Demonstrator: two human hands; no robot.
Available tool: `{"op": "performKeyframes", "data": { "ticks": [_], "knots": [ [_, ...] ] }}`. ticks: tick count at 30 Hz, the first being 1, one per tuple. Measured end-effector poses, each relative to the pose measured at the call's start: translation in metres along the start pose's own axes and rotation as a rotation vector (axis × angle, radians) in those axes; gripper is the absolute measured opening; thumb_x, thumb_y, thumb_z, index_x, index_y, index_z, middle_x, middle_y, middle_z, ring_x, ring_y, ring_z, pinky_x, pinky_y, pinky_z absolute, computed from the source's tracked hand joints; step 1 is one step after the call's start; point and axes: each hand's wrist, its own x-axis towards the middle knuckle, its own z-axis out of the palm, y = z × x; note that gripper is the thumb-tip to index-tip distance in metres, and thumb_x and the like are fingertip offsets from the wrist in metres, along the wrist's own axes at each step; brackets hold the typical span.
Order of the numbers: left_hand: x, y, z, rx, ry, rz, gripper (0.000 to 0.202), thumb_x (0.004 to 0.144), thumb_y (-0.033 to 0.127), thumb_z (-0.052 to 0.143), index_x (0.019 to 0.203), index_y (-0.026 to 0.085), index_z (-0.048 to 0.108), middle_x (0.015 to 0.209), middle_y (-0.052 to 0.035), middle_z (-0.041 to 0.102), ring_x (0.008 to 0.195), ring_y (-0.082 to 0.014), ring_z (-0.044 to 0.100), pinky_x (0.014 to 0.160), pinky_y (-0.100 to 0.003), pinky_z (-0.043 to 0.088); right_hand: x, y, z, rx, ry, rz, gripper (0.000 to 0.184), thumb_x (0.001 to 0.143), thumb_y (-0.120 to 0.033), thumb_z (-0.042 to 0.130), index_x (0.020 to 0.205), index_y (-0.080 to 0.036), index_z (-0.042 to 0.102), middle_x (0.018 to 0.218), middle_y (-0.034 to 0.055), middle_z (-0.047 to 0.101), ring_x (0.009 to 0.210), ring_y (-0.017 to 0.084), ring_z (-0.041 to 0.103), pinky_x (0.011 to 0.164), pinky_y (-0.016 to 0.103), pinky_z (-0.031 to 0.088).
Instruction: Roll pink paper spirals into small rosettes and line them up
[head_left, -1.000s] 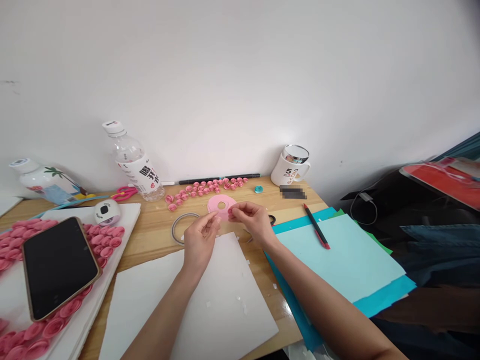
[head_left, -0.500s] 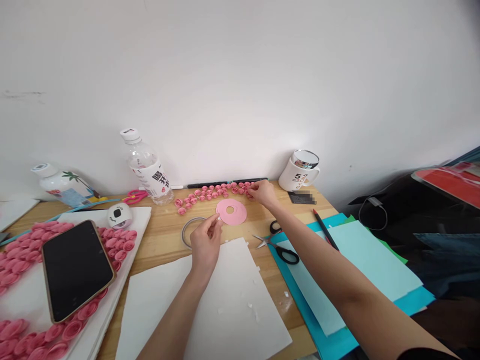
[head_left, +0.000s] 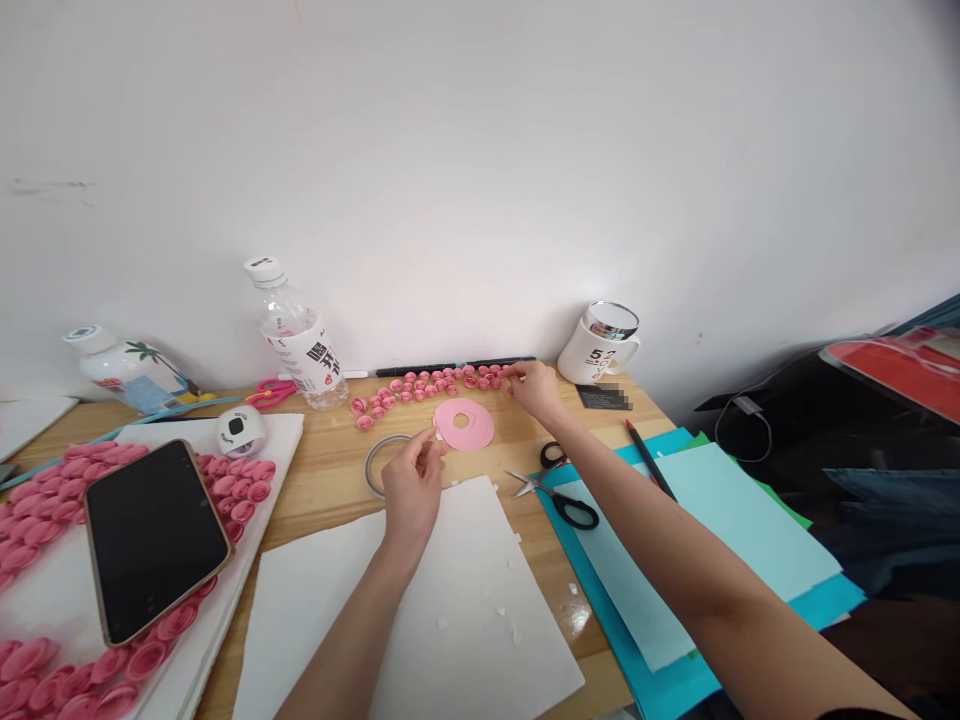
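Observation:
My left hand [head_left: 412, 480] is closed in a pinch at the left edge of a flat pink paper disc [head_left: 478, 430] with a hole in it. A tiny white bit shows by its fingertips, too small to name. My right hand [head_left: 534, 388] reaches to the right end of a cluster of small rolled pink paper roses [head_left: 409, 385]. Its fingers are drawn together beside the last roses; whether anything is between them is hidden. A roll of tape [head_left: 373, 460] lies partly behind my left hand. Black-handled scissors [head_left: 574, 508] lie open below my right forearm.
A white board [head_left: 450, 620] with paper scraps lies in front. At left are a phone [head_left: 157, 540] on a rose-covered board, a bottle [head_left: 300, 345] and pink scissors [head_left: 271, 392]. At right stand a mug [head_left: 589, 350], coloured paper sheets [head_left: 735, 510] and a pen [head_left: 649, 458].
My right hand has shifted slightly to the right, away from the roses at the end of the cluster. My left hand and the pink disc have stayed nearly in place.

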Motion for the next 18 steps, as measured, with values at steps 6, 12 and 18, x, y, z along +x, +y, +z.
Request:
{"op": "performKeyframes", "data": {
  "ticks": [6, 12, 18],
  "knots": [
    [-0.0007, 0.0013, -0.0002, 0.006, 0.001, -0.015, 0.030, 0.074, 0.022, 0.050, 0.098, 0.013, 0.064, 0.073, -0.0053, 0.070, 0.058, -0.0143, 0.061, 0.057, -0.024, 0.047, -0.0058, 0.0026, 0.0029, -0.303, -0.060, -0.220, 0.033, 0.072, -0.006, 0.045, 0.088, -0.018, 0.070, 0.092, 0.0088, 0.068, 0.083, 0.018, 0.061, 0.072, 0.024, 0.042],
    [-0.0010, 0.0018, 0.0002, 0.032, -0.002, -0.007, 0.030, 0.074, 0.021, 0.048, 0.099, 0.013, 0.063, 0.072, -0.0056, 0.070, 0.057, -0.0143, 0.061, 0.057, -0.024, 0.047, -0.0058, 0.0004, 0.0020, -0.347, -0.028, -0.274, 0.033, 0.075, -0.008, 0.042, 0.088, -0.019, 0.070, 0.097, 0.0086, 0.064, 0.080, 0.017, 0.059, 0.070, 0.023, 0.040],
    [-0.0010, -0.0011, 0.0000, 0.029, -0.015, -0.006, 0.030, 0.075, 0.021, 0.047, 0.101, 0.012, 0.062, 0.074, -0.0058, 0.070, 0.058, -0.0141, 0.061, 0.058, -0.024, 0.047, -0.0066, -0.0009, 0.0043, -0.376, -0.052, -0.301, 0.033, 0.075, -0.006, 0.040, 0.082, -0.017, 0.070, 0.097, 0.0088, 0.063, 0.083, 0.018, 0.057, 0.069, 0.023, 0.038]
  ]
}}
